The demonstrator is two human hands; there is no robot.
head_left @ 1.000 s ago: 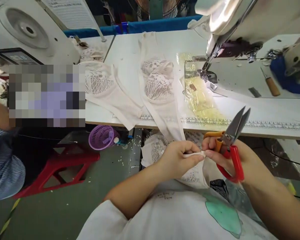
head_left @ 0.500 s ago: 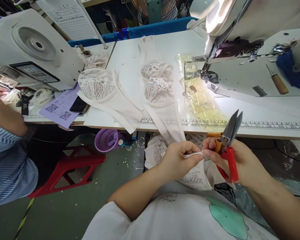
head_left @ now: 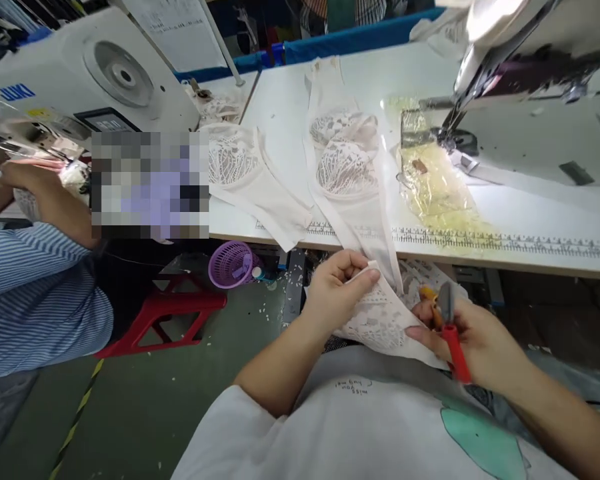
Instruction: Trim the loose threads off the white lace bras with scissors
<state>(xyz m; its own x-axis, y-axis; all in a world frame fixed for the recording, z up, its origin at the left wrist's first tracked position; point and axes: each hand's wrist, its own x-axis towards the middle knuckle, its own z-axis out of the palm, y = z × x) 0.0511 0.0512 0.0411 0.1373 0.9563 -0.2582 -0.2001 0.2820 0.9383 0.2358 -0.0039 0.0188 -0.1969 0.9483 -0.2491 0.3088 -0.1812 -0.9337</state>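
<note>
My left hand [head_left: 337, 290] pinches the edge of a white lace bra piece [head_left: 380, 320] between thumb and fingers, just below the table edge. Across from it, my right hand [head_left: 460, 333] is closed around a pair of scissors [head_left: 449, 313] with one red and one orange handle; its thumb and fingers also grip the lower side of the bra piece. The blades point up, away from the cloth. Above my hands, a white lace bra [head_left: 347, 167] lies on the table, its lower end hanging over the edge. Another lace bra piece [head_left: 235, 160] lies to its left.
A sewing machine [head_left: 530, 67] stands at the right, with a yellow plastic-covered sheet [head_left: 435, 193] by its needle. Another machine [head_left: 85, 73] is at the left, beside a co-worker's striped sleeve [head_left: 35, 293]. Below are a purple basket [head_left: 230, 267] and a red stool [head_left: 180, 320].
My hands have moved apart, spreading the bra piece between them. The scissors have turned and now show their blades narrower. The view has shifted left.
</note>
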